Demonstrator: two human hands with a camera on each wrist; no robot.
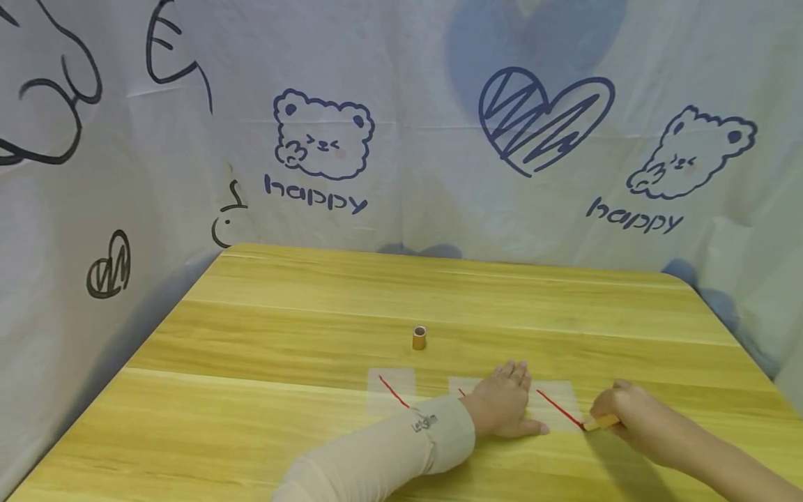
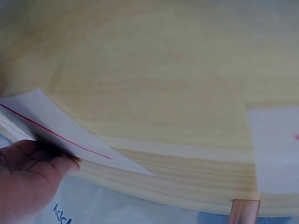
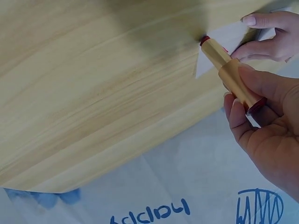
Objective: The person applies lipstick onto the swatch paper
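Note:
My right hand point(image 1: 640, 422) pinches a gold lipstick point(image 3: 236, 79) between thumb and fingers. Its red tip is at the lower right corner of a white paper piece point(image 1: 560, 397), at the end of a slanting red line. My left hand point(image 1: 500, 401) rests on the paper beside that line, fingers stretched out and thumb pointing right. Part of a second red line shows left of this hand on white paper point(image 1: 456, 385); the rest is hidden beneath hand and sleeve. Farther left lies a separate white paper point(image 1: 395, 382) with its own red line, partly covered by the sleeve.
An upright gold lipstick cap point(image 1: 419, 339), hollow end up, stands on the wooden table point(image 1: 282, 341) beyond the papers. The table has rounded far corners. Behind it hangs a white curtain point(image 1: 433, 174) with drawn bears and hearts.

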